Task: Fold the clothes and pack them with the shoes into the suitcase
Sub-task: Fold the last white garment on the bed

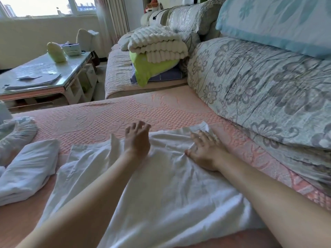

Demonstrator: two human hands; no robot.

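Lying spread on the pink quilted seat (161,108), the white garment (161,185) seems to run its long axis away from the person, with both hands at its far end. The right hand (204,151) presses flat on it, fingers straight; the left hand (137,140) has fingers spread, gripping nothing. A folded white piece (30,167) lies just left; no suitcase or shoes show.

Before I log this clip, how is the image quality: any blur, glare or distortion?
Head view: the left hand is motion-blurred, the right hand sharper on the white garment; the window is blown out; wide-angle distortion bends the sofa seat.
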